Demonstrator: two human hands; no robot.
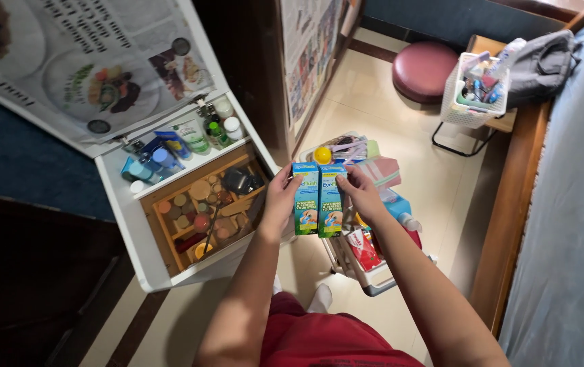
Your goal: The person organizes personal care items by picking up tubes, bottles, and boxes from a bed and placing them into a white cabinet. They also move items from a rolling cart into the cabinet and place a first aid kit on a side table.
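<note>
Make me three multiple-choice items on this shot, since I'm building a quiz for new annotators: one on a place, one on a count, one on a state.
1. Where is the white basket?
A. On a small stand near the maroon stool
B. In the drawer
C. On the bed

2. How many blue boxes do the hands hold?
A. One
B. Two
C. Four

3. What state is the white drawer in?
A. Shut
B. Taken off
C. Pulled open

Answers:
1. A, it sits on a stand beside the stool.
2. B, the left hand and right hand each hold one box, side by side.
3. C, bottles and a wooden organiser show inside.
</note>
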